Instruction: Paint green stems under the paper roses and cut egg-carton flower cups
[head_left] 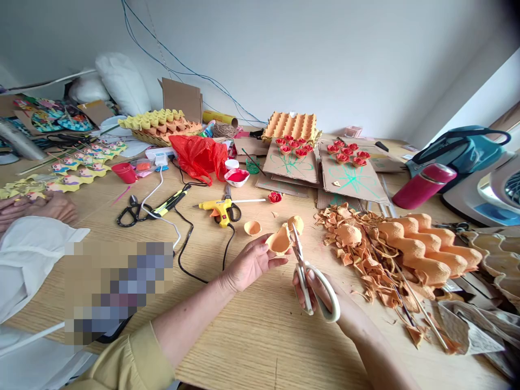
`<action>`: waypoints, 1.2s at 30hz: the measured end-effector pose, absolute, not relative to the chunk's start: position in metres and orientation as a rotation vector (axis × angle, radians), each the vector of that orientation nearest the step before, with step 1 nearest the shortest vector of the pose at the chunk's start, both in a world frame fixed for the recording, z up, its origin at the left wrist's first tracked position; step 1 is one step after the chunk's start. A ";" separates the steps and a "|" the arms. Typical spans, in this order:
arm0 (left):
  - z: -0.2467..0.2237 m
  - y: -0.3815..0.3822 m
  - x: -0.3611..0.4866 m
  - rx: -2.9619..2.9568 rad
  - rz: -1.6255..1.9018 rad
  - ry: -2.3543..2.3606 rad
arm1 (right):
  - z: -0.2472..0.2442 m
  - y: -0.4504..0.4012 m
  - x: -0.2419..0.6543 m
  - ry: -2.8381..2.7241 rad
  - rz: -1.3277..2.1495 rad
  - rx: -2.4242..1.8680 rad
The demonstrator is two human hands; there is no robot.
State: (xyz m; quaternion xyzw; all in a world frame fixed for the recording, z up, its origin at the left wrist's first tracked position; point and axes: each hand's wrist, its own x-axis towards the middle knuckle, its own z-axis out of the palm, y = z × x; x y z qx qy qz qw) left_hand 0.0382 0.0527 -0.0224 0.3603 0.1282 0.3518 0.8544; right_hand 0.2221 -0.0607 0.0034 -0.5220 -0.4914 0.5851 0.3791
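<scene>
My left hand (252, 264) pinches an orange egg carton cup (279, 241) by its left side, above the wooden table. In my right hand (309, 290) is a pair of scissors (298, 252) with pale handles. Their blades point up and away from me and meet the cup's right edge. Behind the blades sits another orange cup piece (296, 222); whether it joins the held cup I cannot tell. A loose cup (252, 228) lies to the left, close to a yellow glue gun (221, 210). Past them rests a red paper rose (275, 197).
Orange scraps (357, 260) and an egg carton piece (430, 246) cover the right side. A pink bottle (424, 186) stands behind them. Cardboard sheets (353, 181) bear red flowers. Black-handled scissors (134, 214) and cords lie left. A co-worker's hands (36, 211) rest at far left.
</scene>
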 end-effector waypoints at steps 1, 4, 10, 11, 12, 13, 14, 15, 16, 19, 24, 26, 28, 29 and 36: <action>-0.023 0.053 0.038 0.759 0.739 0.271 | 0.003 -0.061 0.222 -1.265 1.494 -1.341; -0.026 0.054 0.038 0.743 0.725 0.261 | 0.003 -0.061 0.222 -1.282 1.521 -1.332; -0.023 0.055 0.039 0.701 0.783 0.261 | -0.001 -0.061 0.223 -1.311 1.532 -1.279; -0.022 0.055 0.039 0.705 0.797 0.267 | -0.002 -0.060 0.223 -1.311 1.527 -1.278; -0.021 0.055 0.038 0.709 0.809 0.272 | -0.002 -0.060 0.223 -1.306 1.523 -1.278; -0.021 0.056 0.038 0.710 0.822 0.275 | -0.002 -0.060 0.223 -1.301 1.519 -1.281; -0.021 0.056 0.038 0.709 0.834 0.276 | -0.001 -0.060 0.222 -1.296 1.515 -1.285; -0.022 0.056 0.038 0.706 0.840 0.276 | 0.000 -0.060 0.222 -1.292 1.506 -1.290; -0.023 0.057 0.037 0.702 0.842 0.278 | 0.001 -0.059 0.222 -1.289 1.493 -1.294; -0.026 0.058 0.037 0.699 0.840 0.298 | 0.002 -0.058 0.222 -1.269 1.437 -1.296; -0.027 0.058 0.038 0.768 0.817 0.342 | 0.002 -0.057 0.225 -1.266 1.325 -1.340; -0.026 0.058 0.039 0.777 0.814 0.361 | 0.001 -0.057 0.226 -1.292 1.298 -1.389; -0.025 0.057 0.039 0.764 0.826 0.388 | 0.001 -0.057 0.226 -1.341 1.270 -1.441; -0.025 0.056 0.039 0.755 0.836 0.404 | 0.001 -0.057 0.226 -1.373 1.251 -1.467; -0.029 0.057 0.040 0.737 0.870 0.419 | 0.001 -0.058 0.225 -1.548 1.026 -1.706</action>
